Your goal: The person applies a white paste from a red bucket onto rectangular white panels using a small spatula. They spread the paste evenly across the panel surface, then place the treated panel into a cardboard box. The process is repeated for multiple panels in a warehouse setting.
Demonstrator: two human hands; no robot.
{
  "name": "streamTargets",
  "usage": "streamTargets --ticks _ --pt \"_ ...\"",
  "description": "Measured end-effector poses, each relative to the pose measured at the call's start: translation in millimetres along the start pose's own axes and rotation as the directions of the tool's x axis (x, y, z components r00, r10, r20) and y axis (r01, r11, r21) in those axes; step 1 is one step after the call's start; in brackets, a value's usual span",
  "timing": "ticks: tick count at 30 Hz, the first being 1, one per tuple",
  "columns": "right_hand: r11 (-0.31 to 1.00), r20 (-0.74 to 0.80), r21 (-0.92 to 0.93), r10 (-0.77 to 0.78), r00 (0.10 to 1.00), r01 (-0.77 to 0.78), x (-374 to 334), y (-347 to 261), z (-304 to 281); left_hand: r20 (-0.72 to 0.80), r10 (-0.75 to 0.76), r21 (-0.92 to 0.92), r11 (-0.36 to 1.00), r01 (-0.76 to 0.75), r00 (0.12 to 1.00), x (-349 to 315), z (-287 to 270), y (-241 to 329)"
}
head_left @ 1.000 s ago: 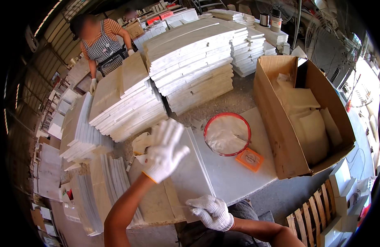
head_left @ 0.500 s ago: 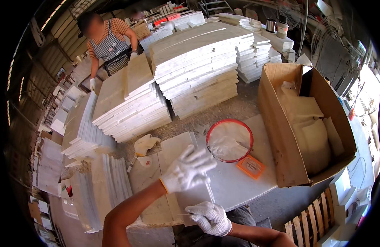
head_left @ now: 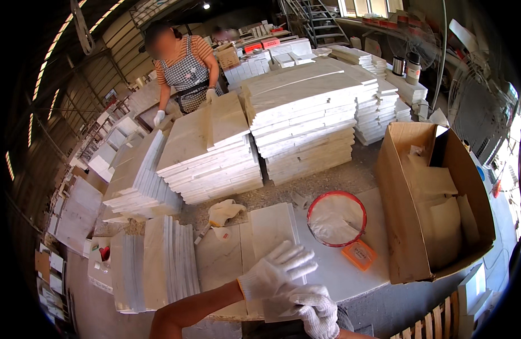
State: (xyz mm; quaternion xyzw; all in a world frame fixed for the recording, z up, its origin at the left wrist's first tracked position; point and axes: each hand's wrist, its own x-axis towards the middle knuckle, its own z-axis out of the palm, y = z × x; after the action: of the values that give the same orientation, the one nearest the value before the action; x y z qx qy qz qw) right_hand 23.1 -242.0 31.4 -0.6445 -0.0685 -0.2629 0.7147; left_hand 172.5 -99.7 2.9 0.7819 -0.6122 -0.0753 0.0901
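Observation:
My left hand (head_left: 276, 272), in a white knitted glove, reaches over a pale stone slab (head_left: 272, 223) with its fingers stretched out and nothing in them. Just nearer to me, my right hand (head_left: 314, 308), gloved the same way, is closed on a thin pale sheet (head_left: 276, 309). The sheet's exact kind is unclear, and part of it is hidden by the gloves. Beyond my hands, to the right, a red-rimmed round bowl (head_left: 335, 220) holds whitish material. An orange box (head_left: 359, 255) lies against its near side.
Tall stacks of white slabs (head_left: 305, 118) stand at the back. More slabs (head_left: 164, 263) stand on edge at the left. A cloth and brush (head_left: 224, 213) lie behind the slab. An open cardboard box (head_left: 387, 226) stands right. Across the stacks a person (head_left: 187, 68) works in an apron.
The view has shifted, so the bench appears lower and to the right. My left hand has come down closer to my right hand, and the thin sheet now shows its flat face.

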Motion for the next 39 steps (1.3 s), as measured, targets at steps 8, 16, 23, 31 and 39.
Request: streamTargets --ticks 8,16,23,31,39 --pt "0.943 0.032 -0.021 0.332 0.943 -0.331 14 -5 -26 -0.344 -0.377 0.150 0.882 0.447 0.860 9 -12 -60" --pt "0.927 0.007 -0.050 0.373 0.928 -0.372 51 2 -32 -0.231 0.080 -0.896 0.370 -0.244 0.970 -11 7 101" --pt "0.942 0.071 -0.147 0.315 0.946 -0.302 62 37 -24 -0.305 -0.259 -0.067 0.966 0.251 0.916 -30 -2 54" --pt "0.847 0.234 -0.524 0.239 0.943 -0.085 91 74 -22 -0.366 -0.249 -0.427 0.901 0.076 0.897 -58 1 89" --pt "0.666 0.321 -0.725 0.102 0.942 0.175 116 107 11 -0.526 -0.451 -0.285 0.892 0.350 0.721 -68 39 96"
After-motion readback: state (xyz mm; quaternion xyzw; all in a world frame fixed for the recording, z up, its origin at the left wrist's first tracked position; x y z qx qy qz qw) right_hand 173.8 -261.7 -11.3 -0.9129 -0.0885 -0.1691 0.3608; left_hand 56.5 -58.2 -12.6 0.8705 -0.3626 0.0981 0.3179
